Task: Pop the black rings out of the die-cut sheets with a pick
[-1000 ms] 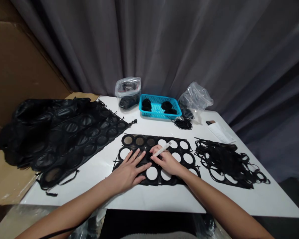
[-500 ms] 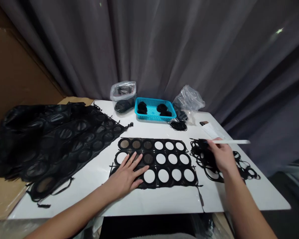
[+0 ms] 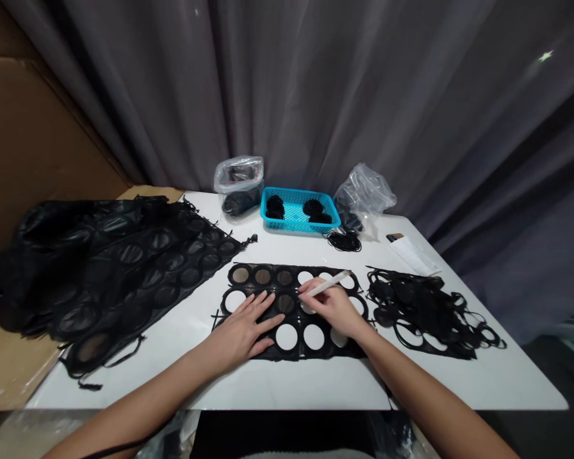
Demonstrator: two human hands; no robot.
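Note:
A black fabric panel [image 3: 300, 341] with rows of round windows lies flat on the table. Several windows look white and a few in the upper left look brownish or dark. My left hand [image 3: 243, 326] rests open on the panel's left part, fingers spread. Pinched in my right hand [image 3: 332, 307] is a slim white pen-shaped tool [image 3: 329, 282], slanting up to the right. Its lower end is hidden by my fingers, close to the panel's middle. To the right lies a tangled pile of black strips and rings [image 3: 421, 299].
A large black sheet with round windows [image 3: 129, 274] is heaped at left beside cardboard [image 3: 38, 121]. Along the back stand a clear container [image 3: 239, 188], a blue basket [image 3: 300, 228] with black bundles, a plastic bag [image 3: 366, 191] and a black cord coil [image 3: 343, 241]. White paper [image 3: 415, 255] partly covers a phone [image 3: 395, 237].
My right hand has moved left from the black pile to over the panel, with the white tool still in it, now tilted. My left hand has stayed flat in place.

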